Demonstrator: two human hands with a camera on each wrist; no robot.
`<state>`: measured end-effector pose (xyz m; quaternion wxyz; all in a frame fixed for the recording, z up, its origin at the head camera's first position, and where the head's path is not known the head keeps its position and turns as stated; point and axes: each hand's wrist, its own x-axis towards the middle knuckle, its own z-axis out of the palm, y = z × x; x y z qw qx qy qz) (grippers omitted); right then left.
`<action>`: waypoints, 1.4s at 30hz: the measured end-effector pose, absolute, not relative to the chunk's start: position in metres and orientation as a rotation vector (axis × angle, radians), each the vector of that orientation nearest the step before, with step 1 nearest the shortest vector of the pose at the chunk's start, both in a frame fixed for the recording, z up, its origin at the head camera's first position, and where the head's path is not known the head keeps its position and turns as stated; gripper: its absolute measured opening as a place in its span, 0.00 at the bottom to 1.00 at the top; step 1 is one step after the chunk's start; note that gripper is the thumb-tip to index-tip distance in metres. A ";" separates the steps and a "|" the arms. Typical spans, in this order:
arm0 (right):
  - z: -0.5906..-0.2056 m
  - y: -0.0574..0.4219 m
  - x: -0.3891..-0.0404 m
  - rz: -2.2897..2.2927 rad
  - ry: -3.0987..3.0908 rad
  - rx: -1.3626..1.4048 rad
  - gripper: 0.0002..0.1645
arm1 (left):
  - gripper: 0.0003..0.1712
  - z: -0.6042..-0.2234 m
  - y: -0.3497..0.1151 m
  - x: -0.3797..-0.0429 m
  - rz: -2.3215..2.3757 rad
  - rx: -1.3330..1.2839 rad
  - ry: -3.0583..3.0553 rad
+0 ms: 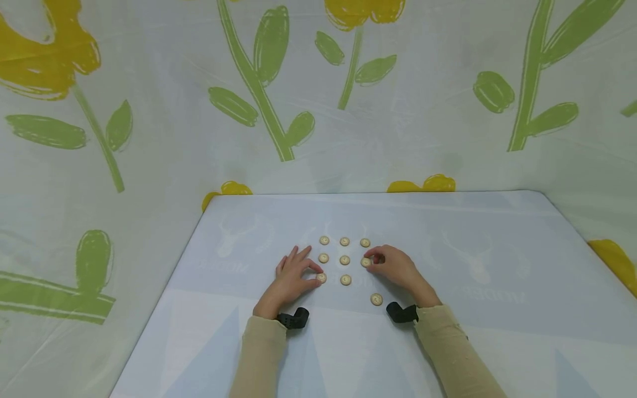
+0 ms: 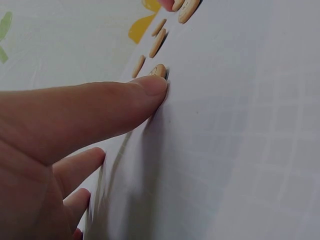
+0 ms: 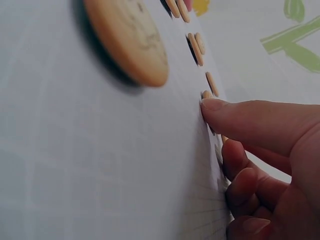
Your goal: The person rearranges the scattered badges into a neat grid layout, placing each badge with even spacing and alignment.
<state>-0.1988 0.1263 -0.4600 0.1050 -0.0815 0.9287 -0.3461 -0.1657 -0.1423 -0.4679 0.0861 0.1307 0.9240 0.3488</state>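
Several round, pale wooden discs with dark markings lie in rows on the table. My left hand (image 1: 291, 279) pinches the disc at the near left (image 1: 321, 278) between thumb and index finger, its other fingers spread beyond. At the right end of the middle row, my right hand (image 1: 395, 266) pinches another disc (image 1: 366, 262), its other fingers curled. Between the hands lie a middle disc (image 1: 345, 260) and a near disc (image 1: 345, 279). One disc (image 1: 376, 299) sits apart, nearer the right wrist. In each wrist view the thumb partly hides the pinched disc.
Beyond the hands runs the far row, with a left disc (image 1: 324, 240), a centre disc (image 1: 344, 241) and a right disc (image 1: 365, 242). The pale patterned tabletop (image 1: 497, 331) meets a flowered cloth (image 1: 164, 138) at the back and sides. Both wrists wear black devices.
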 end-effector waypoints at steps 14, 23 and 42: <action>-0.460 0.125 -0.200 -1.012 2.760 -0.222 0.13 | 0.08 -0.468 -0.143 -0.167 1.032 0.388 2.764; -0.459 0.124 -0.201 -1.004 2.760 -0.245 0.13 | 0.08 -0.467 -0.144 -0.168 1.048 0.392 2.763; -0.461 0.126 -0.198 -1.041 2.752 -0.282 0.13 | 0.07 -0.469 -0.145 -0.167 1.030 0.389 2.752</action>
